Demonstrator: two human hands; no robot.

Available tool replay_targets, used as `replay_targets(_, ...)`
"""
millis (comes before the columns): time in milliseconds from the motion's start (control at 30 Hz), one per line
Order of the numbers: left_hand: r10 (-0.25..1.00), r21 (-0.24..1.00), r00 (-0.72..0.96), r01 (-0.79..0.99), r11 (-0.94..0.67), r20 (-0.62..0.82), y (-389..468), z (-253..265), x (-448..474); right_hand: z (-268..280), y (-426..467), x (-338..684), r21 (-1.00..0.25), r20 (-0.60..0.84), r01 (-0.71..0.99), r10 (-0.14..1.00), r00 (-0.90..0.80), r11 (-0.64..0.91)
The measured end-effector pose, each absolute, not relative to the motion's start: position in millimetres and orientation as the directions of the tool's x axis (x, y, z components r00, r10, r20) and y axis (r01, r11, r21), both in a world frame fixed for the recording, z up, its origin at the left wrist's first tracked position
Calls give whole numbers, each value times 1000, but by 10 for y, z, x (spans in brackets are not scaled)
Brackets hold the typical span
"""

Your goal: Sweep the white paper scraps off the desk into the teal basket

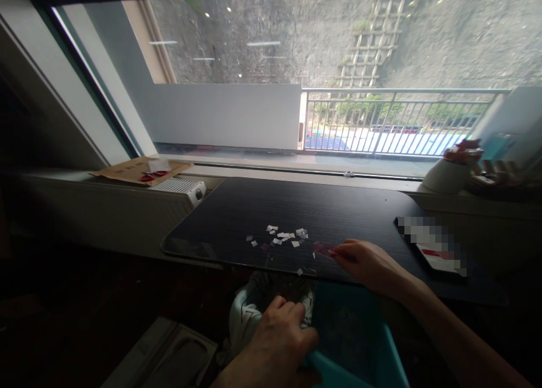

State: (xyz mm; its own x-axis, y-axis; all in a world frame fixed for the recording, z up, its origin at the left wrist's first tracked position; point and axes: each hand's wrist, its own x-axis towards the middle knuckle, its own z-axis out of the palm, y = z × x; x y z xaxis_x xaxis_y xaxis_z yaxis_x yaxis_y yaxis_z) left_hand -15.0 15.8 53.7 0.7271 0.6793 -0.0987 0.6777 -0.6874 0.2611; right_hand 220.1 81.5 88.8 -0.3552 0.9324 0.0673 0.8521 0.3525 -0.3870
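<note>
My right hand (365,264) is at the front of the dark table (237,207), its fingers pinched on a translucent pink piece of film (324,249). Just left of it, small white paper scraps (285,236) lie scattered, and one scrap (300,272) sits near the front edge. A few clear or dark see-through pieces are hard to make out among them. Lower down, my left hand (283,334) is closed over the rim of a teal bin (383,343) below the table edge. Its fingertips are partly hidden, and the bin's inside is too dark to read.
A tablet-like dark object (438,258) lies at the table's right. Red-handled scissors (153,176) rest on a brown envelope (127,170) on the left sill, beside a white radiator (180,191). A white vase (444,174) stands at right. An open box (169,357) is on the floor.
</note>
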Motion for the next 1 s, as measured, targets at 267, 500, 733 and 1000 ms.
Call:
replay_targets(267, 711, 274, 702, 692, -668, -41, 132, 544, -180, 981, 671, 2407, -410, -32, 846, 921, -388, 342)
replay_targets(500, 722, 283, 688, 708, -647, -69, 145, 633, -237, 929, 824, 2286, -395, 64, 814, 897, -438, 426)
replay_targets(733, 757, 308, 650, 734, -605, -64, 139, 665, -321, 1020, 701, 2445, -416, -74, 798, 859, -507, 436)
replay_targets(1000, 784, 339, 620, 737, -584, 3, 117, 597, -357, 1007, 646, 2444, -424, -94, 805, 864, -495, 415)
